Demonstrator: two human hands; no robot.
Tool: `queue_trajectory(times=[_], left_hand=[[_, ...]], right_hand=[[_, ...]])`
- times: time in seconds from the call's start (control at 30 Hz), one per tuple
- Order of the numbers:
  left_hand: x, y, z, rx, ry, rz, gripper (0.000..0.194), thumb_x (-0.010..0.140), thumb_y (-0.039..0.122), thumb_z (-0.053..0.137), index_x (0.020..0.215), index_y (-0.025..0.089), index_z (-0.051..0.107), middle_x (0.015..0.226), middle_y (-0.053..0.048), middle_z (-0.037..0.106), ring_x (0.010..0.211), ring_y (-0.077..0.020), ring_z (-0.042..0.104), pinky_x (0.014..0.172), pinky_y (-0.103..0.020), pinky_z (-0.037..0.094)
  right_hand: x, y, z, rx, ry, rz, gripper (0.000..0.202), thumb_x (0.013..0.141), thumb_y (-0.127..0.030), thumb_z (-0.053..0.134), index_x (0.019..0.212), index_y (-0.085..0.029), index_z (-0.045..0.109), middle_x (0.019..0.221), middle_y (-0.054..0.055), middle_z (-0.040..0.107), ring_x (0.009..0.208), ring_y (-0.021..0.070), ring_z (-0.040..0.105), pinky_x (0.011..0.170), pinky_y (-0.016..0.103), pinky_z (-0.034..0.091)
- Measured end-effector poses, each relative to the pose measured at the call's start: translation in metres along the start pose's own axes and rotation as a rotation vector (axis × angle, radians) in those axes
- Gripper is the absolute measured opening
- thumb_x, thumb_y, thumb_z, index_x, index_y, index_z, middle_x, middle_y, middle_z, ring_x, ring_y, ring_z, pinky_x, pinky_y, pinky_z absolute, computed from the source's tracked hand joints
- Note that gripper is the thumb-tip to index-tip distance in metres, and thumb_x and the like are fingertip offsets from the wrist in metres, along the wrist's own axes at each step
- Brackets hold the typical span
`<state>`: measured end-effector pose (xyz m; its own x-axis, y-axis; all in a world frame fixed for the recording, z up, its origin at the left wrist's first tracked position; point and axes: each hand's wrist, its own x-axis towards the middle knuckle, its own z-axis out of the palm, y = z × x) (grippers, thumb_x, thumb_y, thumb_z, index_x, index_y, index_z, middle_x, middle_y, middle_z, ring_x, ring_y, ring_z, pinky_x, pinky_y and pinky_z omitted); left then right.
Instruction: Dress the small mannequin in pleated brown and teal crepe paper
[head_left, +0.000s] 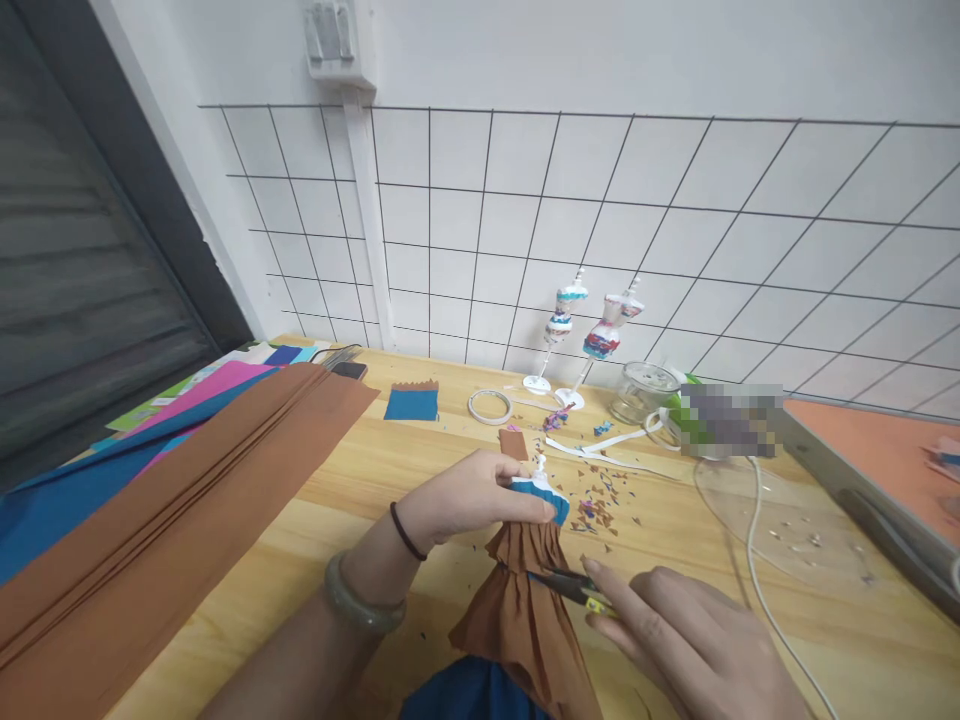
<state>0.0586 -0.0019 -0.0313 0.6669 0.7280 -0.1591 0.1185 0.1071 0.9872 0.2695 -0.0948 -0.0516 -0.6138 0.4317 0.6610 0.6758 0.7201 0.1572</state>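
Observation:
My left hand (495,495) is closed around the upper part of a small dress form (540,490) with a white neck and a pleated blue paper top. Brown crepe paper (521,620), gathered at the waist, hangs from it like a skirt, and dark blue paper (472,690) shows below. My right hand (667,620) grips a pair of small dark-bladed scissors (574,585) marked with yellow. The scissors' tips rest at the gathered waist, where a bit of blue shows. Whether the blades are parted is unclear.
Long brown crepe paper (187,480) lies over coloured sheets at left. Behind stand two small decorated dress forms (570,305), a tape roll (490,406), a blue paper piece (411,402) and a glass jar (645,390). Scraps (600,510), white ribbon (600,447) and a white cord (757,560) lie rightward.

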Motion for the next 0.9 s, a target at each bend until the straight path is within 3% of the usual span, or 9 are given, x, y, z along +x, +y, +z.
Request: queue_trajectory(times=[0.13,0.27,0.37,0.5,0.67,0.73,0.8,0.9], left_hand=[[-0.004,0.006,-0.002,0.051,0.109,0.033,0.017,0.067,0.029,0.068,0.067,0.014,0.059,0.065,0.002,0.053,0.065,-0.0125,0.049,0.061,-0.025,0.034],[-0.01,0.013,-0.003,0.066,0.205,0.081,0.015,0.069,0.028,0.066,0.07,0.015,0.059,0.068,0.002,0.052,0.066,-0.0126,0.049,0.06,-0.024,0.035],[-0.014,0.019,-0.001,0.088,0.322,0.133,0.014,0.071,0.027,0.065,0.074,0.015,0.057,0.07,0.003,0.051,0.066,-0.0116,0.049,0.059,-0.023,0.036],[-0.019,0.024,0.004,0.088,0.503,0.267,0.017,0.074,0.029,0.064,0.08,0.017,0.055,0.073,0.003,0.052,0.066,-0.0109,0.049,0.059,-0.022,0.038],[-0.02,0.03,0.014,-0.013,0.783,0.453,0.014,0.075,0.025,0.064,0.08,0.018,0.053,0.078,0.002,0.056,0.074,-0.0115,0.052,0.067,-0.023,0.042],[-0.017,0.029,0.015,-0.071,0.861,0.492,0.015,0.075,0.024,0.065,0.079,0.018,0.052,0.077,0.002,0.057,0.073,-0.0109,0.052,0.067,-0.022,0.043],[-0.013,0.026,0.014,-0.147,0.913,0.525,0.016,0.075,0.025,0.066,0.079,0.017,0.052,0.077,0.002,0.057,0.072,-0.0103,0.052,0.067,-0.022,0.043],[-0.007,0.019,0.008,-0.271,0.958,0.564,0.018,0.074,0.027,0.067,0.08,0.017,0.052,0.079,0.002,0.058,0.075,-0.0107,0.054,0.071,-0.023,0.044]], right_hand=[[-0.011,0.005,0.004,-0.007,-0.003,0.063,0.027,0.092,-0.019,0.05,0.117,-0.011,0.057,0.061,0.0,0.055,0.048,0.0105,0.051,0.047,0.022,0.039],[-0.021,0.014,0.009,0.046,0.009,0.161,0.038,0.091,-0.02,0.052,0.128,-0.015,0.049,0.06,-0.001,0.054,0.047,0.0115,0.053,0.045,0.021,0.04],[-0.025,0.018,0.012,0.104,0.015,0.284,0.036,0.091,-0.024,0.05,0.127,-0.017,0.05,0.074,0.005,0.065,0.059,0.0145,0.064,0.05,0.02,0.047],[-0.026,0.016,0.016,0.202,0.157,0.578,0.025,0.089,-0.031,0.051,0.11,-0.021,0.06,0.095,0.008,0.072,0.083,0.0192,0.069,0.067,0.021,0.054],[-0.02,0.01,0.021,0.513,0.307,1.047,0.035,0.076,-0.049,0.062,0.096,-0.021,0.063,0.089,0.007,0.071,0.077,0.02,0.067,0.059,0.022,0.053],[-0.015,0.009,0.022,0.561,0.322,1.202,0.037,0.066,-0.053,0.07,0.08,-0.021,0.059,0.071,0.003,0.064,0.063,0.0172,0.06,0.052,0.022,0.049],[-0.01,0.011,0.023,0.585,0.301,1.309,0.043,0.061,-0.057,0.072,0.064,-0.021,0.047,0.056,-0.003,0.049,0.052,0.0128,0.048,0.046,0.022,0.041],[-0.006,0.018,0.028,0.661,0.292,1.399,0.053,0.063,-0.064,0.067,0.062,-0.023,0.034,0.051,-0.008,0.032,0.046,0.0088,0.032,0.042,0.021,0.028]])
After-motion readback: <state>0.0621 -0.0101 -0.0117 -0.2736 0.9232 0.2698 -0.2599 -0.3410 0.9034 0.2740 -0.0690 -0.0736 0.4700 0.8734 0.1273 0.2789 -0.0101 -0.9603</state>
